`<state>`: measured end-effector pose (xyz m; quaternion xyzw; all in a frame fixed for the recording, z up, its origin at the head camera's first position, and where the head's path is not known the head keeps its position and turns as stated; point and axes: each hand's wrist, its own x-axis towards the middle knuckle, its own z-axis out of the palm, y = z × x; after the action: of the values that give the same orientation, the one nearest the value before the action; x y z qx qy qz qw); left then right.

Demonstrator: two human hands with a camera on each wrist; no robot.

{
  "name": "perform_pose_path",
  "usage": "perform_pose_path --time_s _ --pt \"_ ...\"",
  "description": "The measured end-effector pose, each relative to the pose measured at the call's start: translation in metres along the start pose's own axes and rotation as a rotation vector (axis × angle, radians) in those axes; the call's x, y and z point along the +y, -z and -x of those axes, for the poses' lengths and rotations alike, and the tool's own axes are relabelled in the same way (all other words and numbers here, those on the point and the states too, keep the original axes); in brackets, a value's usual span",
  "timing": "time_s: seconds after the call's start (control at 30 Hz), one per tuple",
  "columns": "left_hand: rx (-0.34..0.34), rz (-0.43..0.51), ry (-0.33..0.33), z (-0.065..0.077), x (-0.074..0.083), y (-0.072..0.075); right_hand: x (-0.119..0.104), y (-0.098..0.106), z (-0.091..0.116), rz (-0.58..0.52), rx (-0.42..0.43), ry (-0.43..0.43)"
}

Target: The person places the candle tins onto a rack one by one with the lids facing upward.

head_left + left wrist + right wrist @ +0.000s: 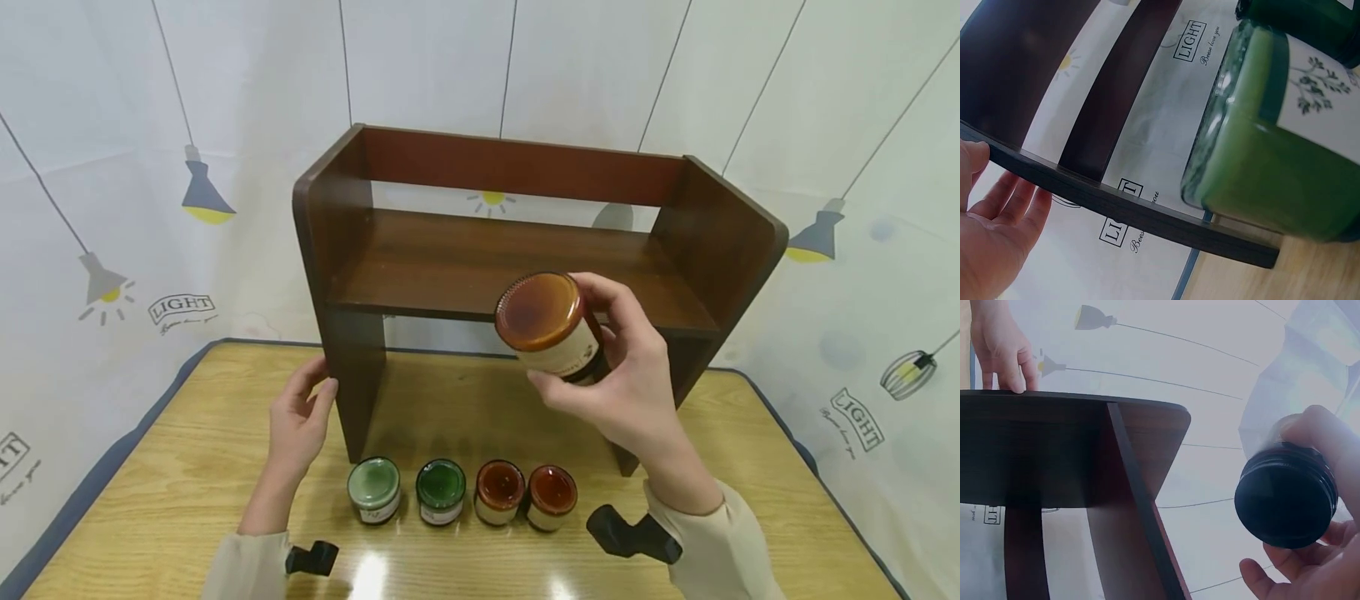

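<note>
My right hand (633,379) grips an amber glass jar (542,312) with a cream label, held tilted in front of the shelf's upper board. Its glass base faces the head camera, while a dark round end (1286,503) shows in the right wrist view. At the left, my left hand (298,417) holds the front edge of the dark brown wooden shelf's side panel (318,250). The left wrist view shows the thumb and fingers (1013,203) on opposite sides of that edge.
Before the shelf stand a pale green jar (373,485), a dark green jar (441,490) and two amber jars, one left (498,492) and one right (552,496). They line up on the wooden table (187,433). Behind hangs a lamp-printed backdrop (255,208).
</note>
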<state>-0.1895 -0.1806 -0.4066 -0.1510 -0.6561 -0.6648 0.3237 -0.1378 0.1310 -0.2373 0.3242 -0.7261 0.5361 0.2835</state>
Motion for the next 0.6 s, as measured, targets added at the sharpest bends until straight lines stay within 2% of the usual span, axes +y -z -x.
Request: perform_pose_path --time_s 0.17,0.4,0.6 --pt "-0.012 0.009 -0.004 0.0 -0.002 0.0 -0.002 -0.005 -0.011 -0.027 -0.002 0.007" --pt "-0.011 0.003 -0.01 -0.001 -0.001 0.0 -0.001 -0.009 -0.022 -0.058 -0.065 0.05" --pt "-0.014 -0.02 -0.01 -0.001 0.001 0.0 0.0 -0.015 -0.03 -0.112 -0.061 0.08"
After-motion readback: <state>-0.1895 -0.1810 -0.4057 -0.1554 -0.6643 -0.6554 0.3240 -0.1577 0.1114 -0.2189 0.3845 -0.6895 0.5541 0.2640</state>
